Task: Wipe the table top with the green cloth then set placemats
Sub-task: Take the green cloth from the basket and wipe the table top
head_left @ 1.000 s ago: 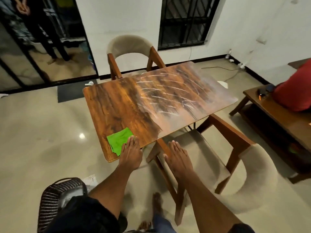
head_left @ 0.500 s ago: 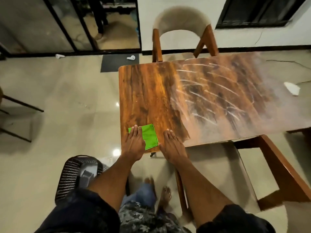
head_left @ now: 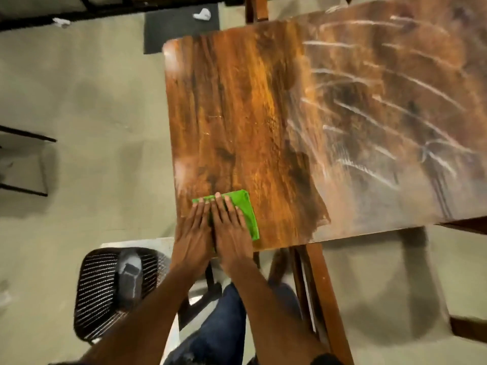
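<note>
A folded green cloth (head_left: 243,209) lies flat on the wooden table top (head_left: 263,114), close to its near edge at the left end. My left hand (head_left: 193,230) and my right hand (head_left: 230,230) press down on the cloth side by side, fingers straight and pointing away from me. Both hands cover most of the cloth, so only its far edge and right part show. The left part of the table top looks dark and glossy. The right part is dull with white streaks (head_left: 382,122). No placemats are in view.
A black wicker basket (head_left: 105,291) stands on the floor at the lower left, beside my legs. A wooden chair frame (head_left: 316,285) is under the near table edge. A dark floor mat (head_left: 179,25) lies beyond the table's far left corner.
My right hand has moved from the table edge onto the cloth, next to my left hand. My head has tilted down and closer, so the table fills more of the view.
</note>
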Available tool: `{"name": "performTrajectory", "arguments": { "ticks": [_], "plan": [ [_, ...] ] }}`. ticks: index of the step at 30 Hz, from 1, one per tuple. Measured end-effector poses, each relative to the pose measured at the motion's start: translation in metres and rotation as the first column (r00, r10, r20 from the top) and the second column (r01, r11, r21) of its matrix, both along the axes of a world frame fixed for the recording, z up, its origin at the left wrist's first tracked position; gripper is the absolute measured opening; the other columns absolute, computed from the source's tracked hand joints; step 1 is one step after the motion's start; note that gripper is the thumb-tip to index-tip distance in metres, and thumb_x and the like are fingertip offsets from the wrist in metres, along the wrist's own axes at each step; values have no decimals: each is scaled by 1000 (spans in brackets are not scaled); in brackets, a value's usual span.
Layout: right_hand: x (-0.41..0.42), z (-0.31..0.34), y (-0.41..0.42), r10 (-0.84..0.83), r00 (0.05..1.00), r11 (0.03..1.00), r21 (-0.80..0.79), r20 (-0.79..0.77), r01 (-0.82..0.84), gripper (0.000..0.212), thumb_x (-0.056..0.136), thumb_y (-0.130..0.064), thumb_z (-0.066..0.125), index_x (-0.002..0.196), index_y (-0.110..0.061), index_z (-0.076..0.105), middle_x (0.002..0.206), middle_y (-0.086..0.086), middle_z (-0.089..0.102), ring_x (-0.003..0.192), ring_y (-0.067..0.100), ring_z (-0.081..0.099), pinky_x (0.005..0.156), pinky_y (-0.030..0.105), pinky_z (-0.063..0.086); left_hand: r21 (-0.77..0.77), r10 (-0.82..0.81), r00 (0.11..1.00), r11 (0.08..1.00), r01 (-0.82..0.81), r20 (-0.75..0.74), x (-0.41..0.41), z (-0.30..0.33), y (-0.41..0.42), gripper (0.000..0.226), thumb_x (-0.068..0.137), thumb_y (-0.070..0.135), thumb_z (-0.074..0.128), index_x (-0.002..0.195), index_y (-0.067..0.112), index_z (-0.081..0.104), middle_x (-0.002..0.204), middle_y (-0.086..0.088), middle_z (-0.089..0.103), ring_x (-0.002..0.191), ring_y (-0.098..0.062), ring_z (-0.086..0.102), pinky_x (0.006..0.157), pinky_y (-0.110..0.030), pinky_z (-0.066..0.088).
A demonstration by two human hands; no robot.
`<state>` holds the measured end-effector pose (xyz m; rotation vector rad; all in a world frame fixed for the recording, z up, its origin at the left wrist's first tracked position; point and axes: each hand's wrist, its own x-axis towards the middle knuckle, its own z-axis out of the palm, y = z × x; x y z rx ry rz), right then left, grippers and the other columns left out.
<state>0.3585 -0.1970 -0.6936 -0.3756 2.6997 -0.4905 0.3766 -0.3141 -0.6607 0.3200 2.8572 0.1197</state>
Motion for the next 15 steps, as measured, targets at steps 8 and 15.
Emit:
{"name": "performTrajectory", "arguments": {
  "ticks": [8, 15],
  "plan": [
    [-4, -21, 162, -313, 936, 936, 114, -161, 332, 63, 113, -37, 22, 169, -19, 0, 177, 1, -4, 163, 16, -4, 132, 41, 12, 117, -302, 952, 945, 305, -39, -28, -39, 121, 63, 111, 33, 21, 167, 5, 8, 176, -12, 4, 163, -25, 10, 131, -49, 20],
    [-3, -9, 257, -505, 854, 833, 187, -129, 521, 64, 113, -38, 25, 169, -20, -2, 177, 3, -8, 164, 17, -6, 132, 46, 15, 184, -317, 948, 930, 318, -36, -75, -26, 254, 64, 110, 36, 14, 168, 13, -1, 176, -6, -4, 163, -18, -4, 131, -44, 13]
  ]
}}
